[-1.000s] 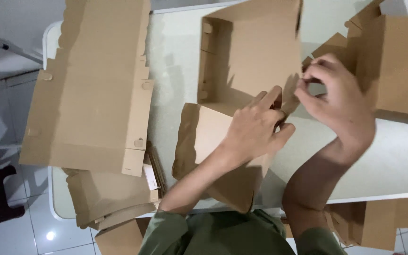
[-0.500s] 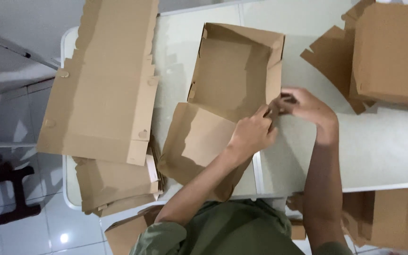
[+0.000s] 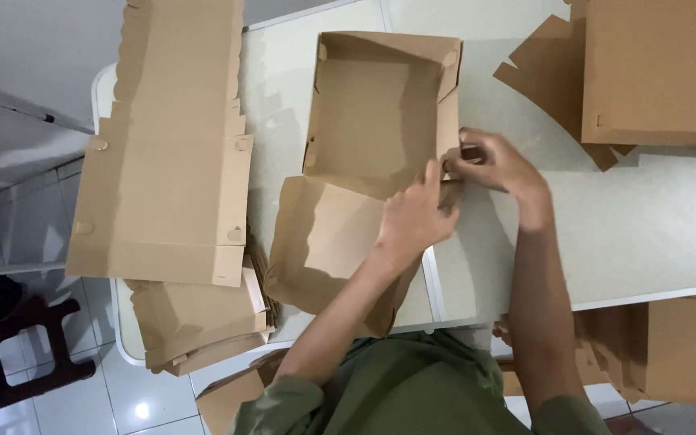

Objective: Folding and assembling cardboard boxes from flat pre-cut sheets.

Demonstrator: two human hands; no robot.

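One half-folded cardboard box (image 3: 380, 113), one closed box (image 3: 658, 68), perhaps two stacks of flat blanks (image 3: 163, 161), two hands (image 3: 416, 217).

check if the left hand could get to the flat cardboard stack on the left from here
Probably yes. The left hand rests on the half-folded box, and only that box's open lid flap and bare table lie between it and the flat cardboard stack.

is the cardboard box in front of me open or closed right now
Open: the cardboard box shows its bare inside, and its lid flap lies spread flat toward you.
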